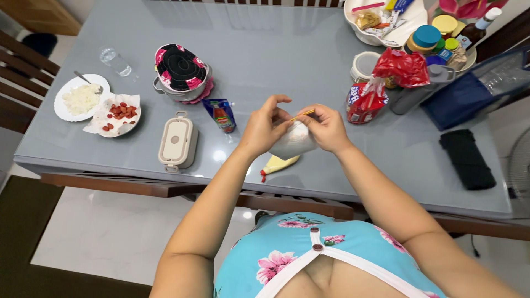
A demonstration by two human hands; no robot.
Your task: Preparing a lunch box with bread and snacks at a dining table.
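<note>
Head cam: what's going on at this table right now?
A person at a grey glass-topped table holds a small white plastic bag between both hands just above the tabletop. The left hand and right hand pinch its top, where a thin yellow band shows. A yellow piping-style pouch with a red tip lies just below the hands. To the left sit a closed beige lunch box, a plate of red sausage pieces and a white plate of rice.

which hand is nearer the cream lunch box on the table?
Left. The left hand is to the right of the lunch box, with the sauce pouch between them. The right hand is farther right, on the far side of the white bag both hands hold.
</note>
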